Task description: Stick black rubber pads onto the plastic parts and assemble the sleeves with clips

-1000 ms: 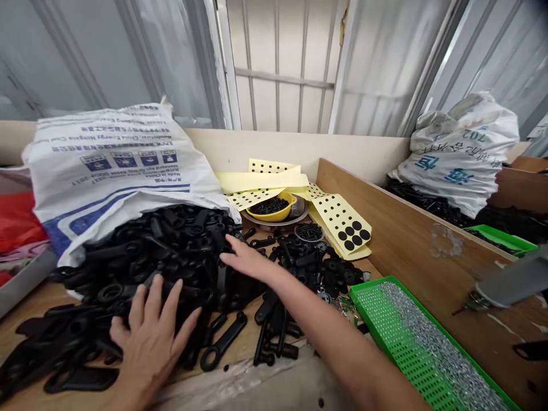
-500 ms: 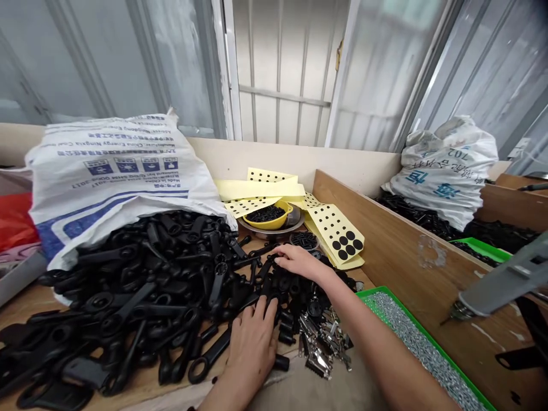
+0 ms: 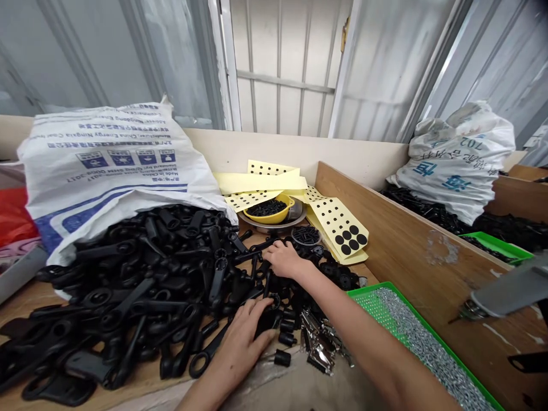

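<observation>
Left hand (image 3: 244, 342), low centre of frame, curls its fingers around a small black part (image 3: 269, 318) at the pile's right edge. Right hand (image 3: 285, 260) sits just above it, fingers tucked among the black handles (image 3: 145, 279). Its grip is hidden, and the heap spreads leftward, long axes pointing every way.

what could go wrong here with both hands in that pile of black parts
The black parts are heaped loosely from the white sack; raking with the left hand could push some, like the small black cylinder, off the near edge.
The metal clips lie against the pile beside that hand and might get mixed in or nick fingers.
The right hand has its forearm near the green tray of screws; a bump may spill it.
</observation>
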The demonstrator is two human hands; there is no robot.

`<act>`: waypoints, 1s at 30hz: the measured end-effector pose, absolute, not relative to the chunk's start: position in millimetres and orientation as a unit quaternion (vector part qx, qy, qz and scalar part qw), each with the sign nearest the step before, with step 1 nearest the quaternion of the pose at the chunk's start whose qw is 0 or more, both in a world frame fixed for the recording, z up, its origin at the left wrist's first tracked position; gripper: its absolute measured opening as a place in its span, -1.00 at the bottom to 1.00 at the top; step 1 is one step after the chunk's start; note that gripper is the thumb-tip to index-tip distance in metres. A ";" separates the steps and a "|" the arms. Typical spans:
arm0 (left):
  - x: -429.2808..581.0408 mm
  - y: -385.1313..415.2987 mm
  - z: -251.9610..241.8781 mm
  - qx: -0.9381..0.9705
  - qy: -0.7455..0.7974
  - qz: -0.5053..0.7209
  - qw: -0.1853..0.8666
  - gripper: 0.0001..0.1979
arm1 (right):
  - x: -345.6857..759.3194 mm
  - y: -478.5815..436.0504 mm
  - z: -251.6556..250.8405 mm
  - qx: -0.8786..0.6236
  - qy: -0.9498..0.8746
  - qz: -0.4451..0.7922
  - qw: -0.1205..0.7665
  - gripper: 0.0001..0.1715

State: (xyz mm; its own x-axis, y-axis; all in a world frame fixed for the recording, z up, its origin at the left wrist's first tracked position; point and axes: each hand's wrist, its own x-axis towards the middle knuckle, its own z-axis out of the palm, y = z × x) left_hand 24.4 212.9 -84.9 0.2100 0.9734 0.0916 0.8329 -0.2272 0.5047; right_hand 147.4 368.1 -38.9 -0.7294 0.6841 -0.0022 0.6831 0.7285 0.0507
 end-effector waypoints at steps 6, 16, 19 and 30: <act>11.4 213.5 -80.4 0.748 0.597 0.226 0.184 -0.45 | 133.0 373.6 -47.8 0.352 0.933 0.066 0.033 -0.75; 33.6 187.1 -64.9 0.734 0.677 0.001 0.060 -0.43 | 135.8 387.3 -56.7 0.310 0.951 0.006 0.000 -0.69; 39.6 188.5 -67.6 0.730 0.682 -0.033 -0.029 -0.34 | 132.1 387.7 -52.0 0.305 0.951 -0.039 -0.036 -0.72; -53.3 205.4 -92.6 0.693 0.664 0.099 -0.264 -0.58 | 51.0 324.4 -61.3 0.432 0.829 -0.231 -0.269 -0.66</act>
State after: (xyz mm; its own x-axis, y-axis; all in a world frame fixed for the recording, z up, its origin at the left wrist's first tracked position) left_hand -53.3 205.4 -92.6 0.0991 0.8676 0.4874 0.9721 0.0203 -0.2339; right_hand 51.0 324.4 -61.3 -0.4827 0.8402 0.2470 0.5916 0.5208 -0.6154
